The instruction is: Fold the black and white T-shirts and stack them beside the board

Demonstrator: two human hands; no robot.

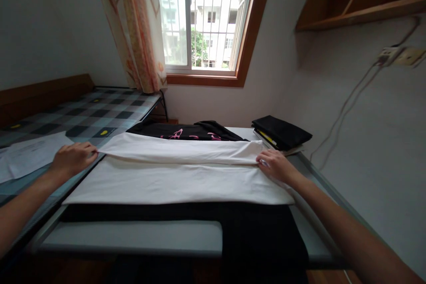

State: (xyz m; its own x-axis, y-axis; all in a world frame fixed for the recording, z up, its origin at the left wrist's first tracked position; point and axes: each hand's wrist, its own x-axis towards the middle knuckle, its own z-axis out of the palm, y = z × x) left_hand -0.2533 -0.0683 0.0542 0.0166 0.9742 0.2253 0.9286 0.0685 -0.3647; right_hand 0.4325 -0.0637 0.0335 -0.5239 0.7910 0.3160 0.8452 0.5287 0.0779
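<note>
A long white garment [179, 183] lies crosswise on the table, its exact kind unclear. Its far part is a flat white band, parted from the near part by a crease or gap. My left hand [73, 158] pinches the left end of that band near the table's left edge. At the band's right end, my right hand [273, 165] grips the fabric, fingers closed. Beneath and in front of the white garment is a black cloth [262, 235], hanging over the table's near edge. Behind the band lies a black garment with pink print [149, 131].
The table [133, 236] stands against the right wall. A stack with a black folded item [281, 131] sits at its back right corner. To the left is a bed with a checked cover [116, 108] and paper sheets [33, 155]. Cables [346, 102] hang from a socket.
</note>
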